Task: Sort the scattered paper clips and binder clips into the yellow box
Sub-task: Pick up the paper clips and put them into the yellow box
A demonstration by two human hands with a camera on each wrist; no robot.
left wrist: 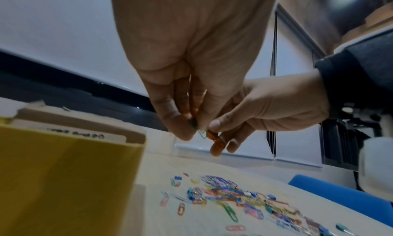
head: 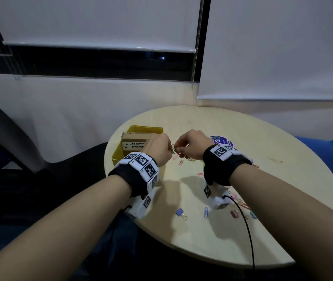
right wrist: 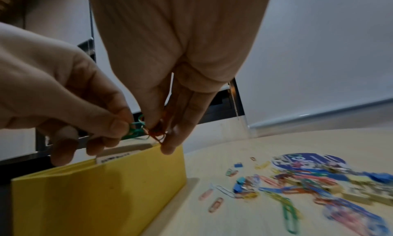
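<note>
Both forearms extended forward and raised, wrists banded with black straps bearing coded markers. Left hand (head: 159,149) and right hand (head: 192,144) brought close together, knuckles up, fingertips nearly touching. Left fingers (right wrist: 114,125) pinching green paper clips (right wrist: 136,130); right fingers (left wrist: 214,123) pinching orange paper clips (left wrist: 214,137).

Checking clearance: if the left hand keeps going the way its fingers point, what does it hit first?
Most likely the right hand. The left hand pinches the green paper clips, its fingertips pointing across at the right hand's fingers, which hold the linked orange paper clips. The gap looks nearly closed; depth is uncertain.
</note>
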